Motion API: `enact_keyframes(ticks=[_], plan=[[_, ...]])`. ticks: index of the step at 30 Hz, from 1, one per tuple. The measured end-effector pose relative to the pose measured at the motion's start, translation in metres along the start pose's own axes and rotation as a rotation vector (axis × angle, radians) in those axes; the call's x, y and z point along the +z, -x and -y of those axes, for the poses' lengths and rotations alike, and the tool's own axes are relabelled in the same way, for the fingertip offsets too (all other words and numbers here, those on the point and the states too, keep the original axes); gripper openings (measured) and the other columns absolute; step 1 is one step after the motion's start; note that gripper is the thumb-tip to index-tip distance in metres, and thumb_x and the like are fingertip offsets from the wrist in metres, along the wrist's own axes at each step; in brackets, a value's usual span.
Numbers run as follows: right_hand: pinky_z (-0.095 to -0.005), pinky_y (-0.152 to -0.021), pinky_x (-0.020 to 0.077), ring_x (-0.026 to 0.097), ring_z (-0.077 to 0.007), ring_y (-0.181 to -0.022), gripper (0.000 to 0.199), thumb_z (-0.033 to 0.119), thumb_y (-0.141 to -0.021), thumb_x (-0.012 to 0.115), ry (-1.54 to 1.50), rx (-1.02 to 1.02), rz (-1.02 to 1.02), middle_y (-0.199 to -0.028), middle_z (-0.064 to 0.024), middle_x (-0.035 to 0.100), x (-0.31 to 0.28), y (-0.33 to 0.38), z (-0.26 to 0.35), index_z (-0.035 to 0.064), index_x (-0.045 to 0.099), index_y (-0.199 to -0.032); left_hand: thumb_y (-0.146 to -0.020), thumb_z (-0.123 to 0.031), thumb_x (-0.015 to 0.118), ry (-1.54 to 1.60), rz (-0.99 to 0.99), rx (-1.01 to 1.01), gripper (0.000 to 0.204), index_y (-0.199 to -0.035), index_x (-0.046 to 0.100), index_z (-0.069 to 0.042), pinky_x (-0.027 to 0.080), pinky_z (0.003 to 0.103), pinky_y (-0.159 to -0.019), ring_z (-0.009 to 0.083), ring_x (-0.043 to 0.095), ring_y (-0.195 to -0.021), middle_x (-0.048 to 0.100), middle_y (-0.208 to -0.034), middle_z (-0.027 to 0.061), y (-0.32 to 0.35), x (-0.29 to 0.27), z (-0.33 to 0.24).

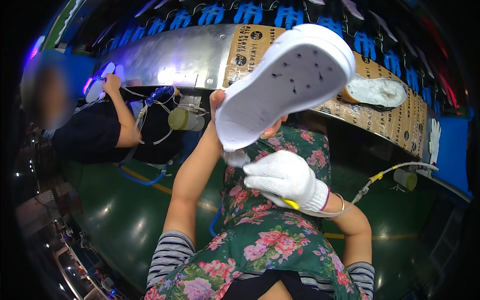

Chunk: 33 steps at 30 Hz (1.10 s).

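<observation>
A white shoe sole (285, 100) with several small holes in its wide part is held up before me, tilted, its narrow end toward me. My bare left hand (218, 104) grips it from beneath, the fingertips showing at both edges. Just below the narrow end is my right hand (282, 175) in a white knit glove, fingers closed round a brush. The brush's pale, blurred head (237, 158) sits close to the sole; whether they touch I cannot tell. A yellow piece (290, 203) shows under the glove, and a thin hose (361, 192) runs along my right wrist.
Cardboard (250, 42) covers part of the metal bench (165, 57). A shoe piece with a whitish inside (377, 91) lies on it at right, near a spare white glove (434, 140). Blue racks (248, 12) line the back. At left, a co-worker's hand (112, 84) holds a sole.
</observation>
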State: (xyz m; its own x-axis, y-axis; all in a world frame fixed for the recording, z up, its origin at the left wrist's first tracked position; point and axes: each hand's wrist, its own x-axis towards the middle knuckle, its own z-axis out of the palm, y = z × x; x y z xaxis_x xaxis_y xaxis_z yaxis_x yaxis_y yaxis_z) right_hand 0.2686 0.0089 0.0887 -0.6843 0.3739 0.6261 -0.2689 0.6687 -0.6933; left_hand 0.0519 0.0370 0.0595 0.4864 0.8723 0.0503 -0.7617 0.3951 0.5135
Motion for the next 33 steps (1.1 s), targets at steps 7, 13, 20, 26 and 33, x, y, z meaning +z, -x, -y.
enact_keyframes(ticks=[7,13,20,26,33], plan=[[-0.0395,-0.08,0.0605,0.078,-0.0296,-0.094,0.036,0.003,-0.077,0.086,0.127,0.078,-0.137,-0.11,-0.0112,0.08,-0.013,-0.006,-0.003,0.0118,0.08,-0.112,-0.068,-0.082,0.07,0.094,0.256,0.095,0.124,-0.153,0.045,0.004,0.045,0.04,-0.061,0.0303,0.061,-0.075,0.062,-0.116,0.0283,-0.01,-0.005,0.007],[-0.0398,-0.081,0.0603,0.076,-0.0291,-0.091,0.03,0.003,-0.078,0.086,-0.18,0.162,-0.032,-0.107,-0.0114,0.08,-0.004,-0.007,0.013,0.0105,0.081,-0.106,-0.067,-0.085,0.068,0.045,0.256,0.094,0.125,-0.151,0.047,0.005,0.045,0.04,-0.061,0.0298,0.06,-0.079,0.06,-0.116,0.0276,-0.008,-0.016,0.002],[-0.0397,-0.084,0.0594,0.077,-0.0279,-0.095,0.031,0.004,-0.079,0.086,0.013,0.128,-0.008,-0.111,-0.0106,0.08,-0.003,-0.006,0.012,0.0122,0.081,-0.108,-0.068,-0.093,0.062,0.041,0.247,0.103,0.129,-0.145,0.05,0.01,0.046,0.038,-0.061,0.0292,0.06,-0.08,0.06,-0.122,0.0272,-0.007,-0.025,0.003],[-0.0375,-0.082,0.0597,0.076,-0.028,-0.092,0.023,0.001,-0.081,0.085,-0.013,0.286,-0.167,-0.107,-0.0124,0.08,-0.008,-0.013,0.004,0.0087,0.081,-0.102,-0.073,-0.09,0.062,0.058,0.189,0.164,0.123,-0.145,0.05,0.01,0.048,0.039,-0.064,0.0276,0.063,-0.081,0.06,-0.124,0.0267,-0.009,-0.027,0.003],[-0.0356,-0.085,0.0595,0.077,-0.0247,-0.095,0.02,0.004,-0.081,0.087,-0.042,0.401,-0.232,-0.109,-0.0101,0.081,-0.001,-0.009,-0.003,0.0093,0.082,-0.1,-0.075,-0.086,0.064,0.153,0.104,0.136,0.12,-0.149,0.047,0.007,0.047,0.04,-0.067,0.0295,0.061,-0.084,0.059,-0.123,0.0271,-0.001,-0.02,0.003]])
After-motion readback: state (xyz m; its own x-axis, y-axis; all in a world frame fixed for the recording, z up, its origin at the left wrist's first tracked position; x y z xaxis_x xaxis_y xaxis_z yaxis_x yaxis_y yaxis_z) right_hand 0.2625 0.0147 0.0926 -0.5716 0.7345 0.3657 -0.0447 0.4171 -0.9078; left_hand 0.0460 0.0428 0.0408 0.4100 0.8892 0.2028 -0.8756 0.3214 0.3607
